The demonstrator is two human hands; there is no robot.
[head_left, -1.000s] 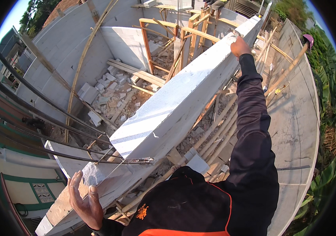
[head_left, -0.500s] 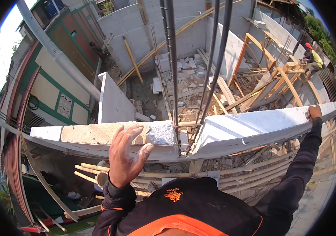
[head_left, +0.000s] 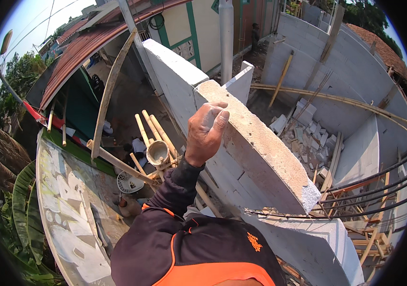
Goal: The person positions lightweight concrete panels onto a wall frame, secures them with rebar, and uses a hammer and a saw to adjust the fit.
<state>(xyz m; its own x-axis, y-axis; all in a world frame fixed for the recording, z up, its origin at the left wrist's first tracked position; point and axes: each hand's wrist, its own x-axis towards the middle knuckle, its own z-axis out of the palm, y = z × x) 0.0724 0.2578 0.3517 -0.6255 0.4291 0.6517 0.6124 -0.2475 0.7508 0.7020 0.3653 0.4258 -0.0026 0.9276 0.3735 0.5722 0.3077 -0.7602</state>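
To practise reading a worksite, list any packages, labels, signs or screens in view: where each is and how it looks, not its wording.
Small orange emblem: on the person's black top, bottom centre; irregular shape, bright orange.
Large pale printed sheet: lower left, beside green leaves; long, with a curved edge, grey-white with faded pictures.
Packages and screens: none visible.

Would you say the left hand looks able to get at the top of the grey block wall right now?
Probably yes: the left hand hangs half curled right beside the wall top, with nothing between them.
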